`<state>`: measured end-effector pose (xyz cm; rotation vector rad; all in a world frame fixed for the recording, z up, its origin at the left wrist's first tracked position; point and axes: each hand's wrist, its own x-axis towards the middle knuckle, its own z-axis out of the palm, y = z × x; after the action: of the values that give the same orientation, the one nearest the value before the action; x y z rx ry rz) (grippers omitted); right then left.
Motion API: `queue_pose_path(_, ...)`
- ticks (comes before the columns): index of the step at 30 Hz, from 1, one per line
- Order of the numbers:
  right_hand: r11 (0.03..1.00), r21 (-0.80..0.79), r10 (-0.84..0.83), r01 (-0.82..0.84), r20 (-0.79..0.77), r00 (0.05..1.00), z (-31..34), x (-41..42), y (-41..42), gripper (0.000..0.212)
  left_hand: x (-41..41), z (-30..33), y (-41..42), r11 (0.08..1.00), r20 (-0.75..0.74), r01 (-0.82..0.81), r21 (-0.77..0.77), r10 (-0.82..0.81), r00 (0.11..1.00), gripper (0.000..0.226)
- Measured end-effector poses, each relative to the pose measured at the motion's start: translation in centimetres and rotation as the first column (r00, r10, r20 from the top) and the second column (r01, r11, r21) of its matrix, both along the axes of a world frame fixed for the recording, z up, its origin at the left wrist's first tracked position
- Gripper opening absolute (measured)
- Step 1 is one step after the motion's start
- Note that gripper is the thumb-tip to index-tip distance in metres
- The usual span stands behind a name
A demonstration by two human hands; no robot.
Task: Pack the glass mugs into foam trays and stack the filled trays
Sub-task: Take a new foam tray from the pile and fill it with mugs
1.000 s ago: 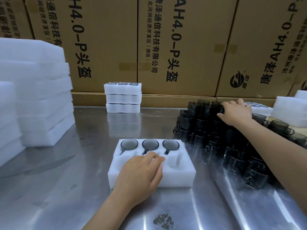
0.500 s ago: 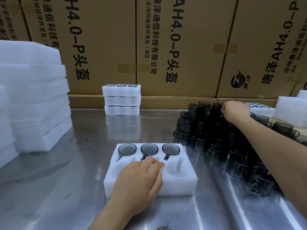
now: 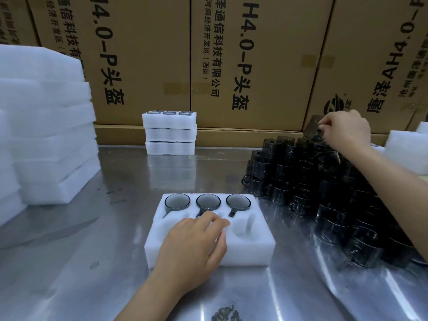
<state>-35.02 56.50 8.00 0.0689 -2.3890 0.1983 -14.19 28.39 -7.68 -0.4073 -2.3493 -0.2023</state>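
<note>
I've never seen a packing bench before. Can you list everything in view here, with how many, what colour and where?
foam tray: one, white, front centre; three mugs in its back row
filled trays: stack of three, white, back centre
empty foam trays: tall stacks, white, left
glass mugs: large pile, dark smoky, right
lifted mug: one, dark, above the pile
cardboard boxes: several, brown, behind
table: one, shiny steel
left hand: resting on the foam tray
right hand: holding the lifted mug

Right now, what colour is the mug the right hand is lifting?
Dark smoky grey, see-through glass; the lifted mug in the right hand shows best in the head view.
</note>
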Motion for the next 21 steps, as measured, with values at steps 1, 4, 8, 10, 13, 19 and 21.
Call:
queue_pose_path(1,0.999,-0.007,0.035,-0.036,-0.058,0.998,0.0,1.0,-0.3,0.021,0.0,0.0,0.0,1.0,0.004,0.002,0.0,-0.002,1.0,0.031)
queue_pose_path(4,0.968,-0.125,0.193,-0.216,-0.17,0.966,-0.3,4.1,-1.6,0.019,0.1,0.1,-0.1,1.0,0.019,0.004,0.009,-0.004,1.0,0.032)
queue_pose_path(8,0.77,-0.398,0.485,-0.499,-0.142,0.863,-2.4,9.6,-4.2,0.007,0.1,0.1,0.0,0.999,0.049,0.014,0.032,-0.015,0.999,0.033)
queue_pose_path(10,0.714,-0.434,0.588,-0.549,-0.055,0.807,-3.9,12.3,-5.5,0.01,0.2,0.2,0.0,0.998,0.062,0.019,0.061,-0.023,0.998,0.033)
queue_pose_path(13,0.732,-0.357,0.645,-0.58,0.087,0.76,-6.3,15.2,-7.1,0.008,0.4,0.3,0.1,0.994,0.055,0.012,0.109,-0.019,0.998,0.033)
queue_pose_path(19,0.758,-0.343,0.629,-0.554,0.161,0.761,-9.0,17.6,-9.3,0.012,0.6,0.8,0.2,0.976,0.126,0.061,0.21,-0.089,0.988,0.045)
queue_pose_path(21,0.741,-0.362,0.645,-0.566,0.148,0.75,-9.5,18.2,-10.1,0.014,0.7,1.2,0.7,0.928,0.169,0.123,0.352,-0.192,0.967,0.058)
